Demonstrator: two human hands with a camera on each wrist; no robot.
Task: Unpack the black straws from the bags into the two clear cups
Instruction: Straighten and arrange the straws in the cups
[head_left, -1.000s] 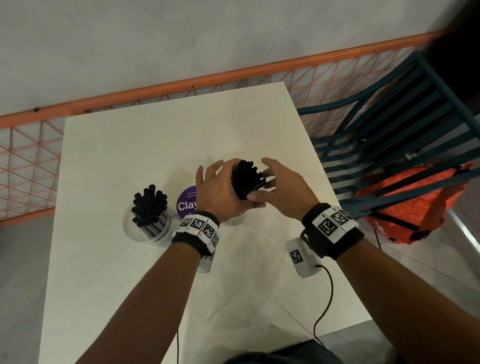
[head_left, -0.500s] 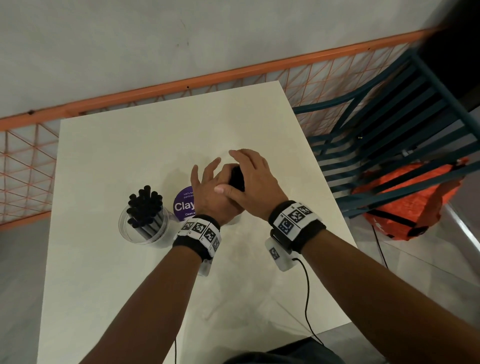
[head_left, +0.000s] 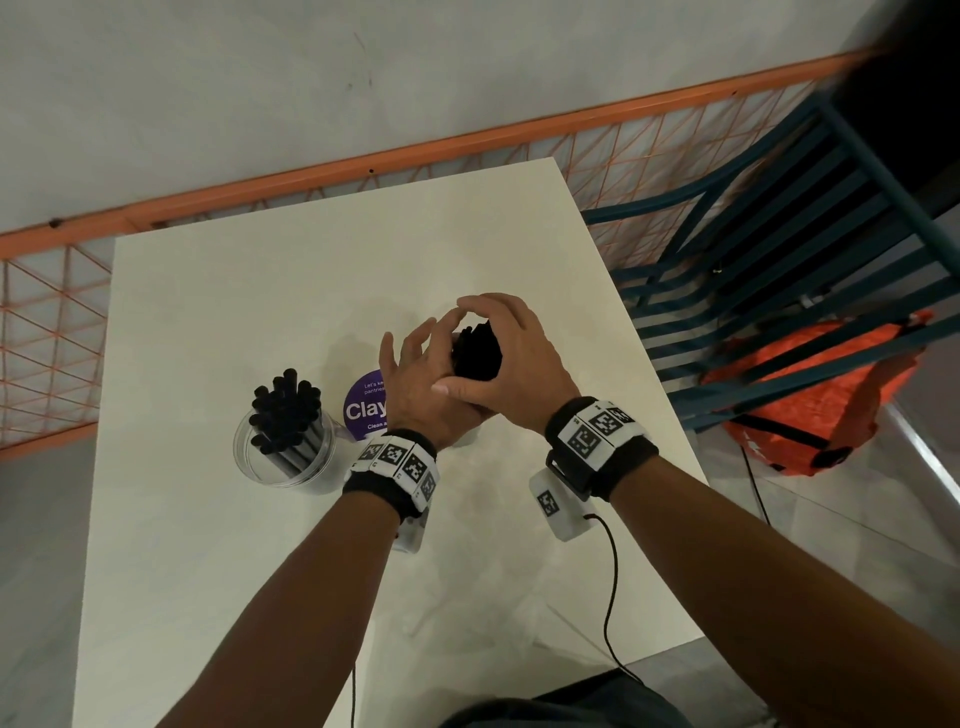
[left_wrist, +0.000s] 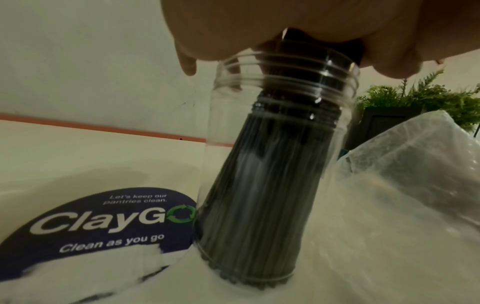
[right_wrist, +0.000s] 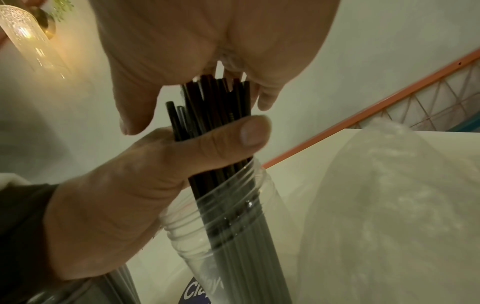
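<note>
A bundle of black straws (head_left: 475, 353) stands in a clear cup (left_wrist: 228, 98) at the table's middle, its lower ends on the cup's bottom (left_wrist: 254, 205). My left hand (head_left: 415, 384) grips the bundle just above the rim, thumb (right_wrist: 228, 135) wrapped across it. My right hand (head_left: 514, 358) is cupped over the straw tops (right_wrist: 215, 98), palm (right_wrist: 207, 41) on their ends, fingers hanging loosely beside them. To the left a second clear cup (head_left: 244, 452) holds more black straws (head_left: 285, 410), untouched. An empty clear bag (left_wrist: 405, 174) lies right of the held cup.
A round purple "ClayGo" sticker (head_left: 363, 410) lies on the white table (head_left: 260, 571) between the two cups. An orange mesh fence (head_left: 311, 176) runs behind the table. On the right are a dark blue slatted chair (head_left: 779, 234) and an orange sack (head_left: 810, 395).
My right hand moved left from the bundle's side onto its top and now arches over it. The left hand kept its grip.
</note>
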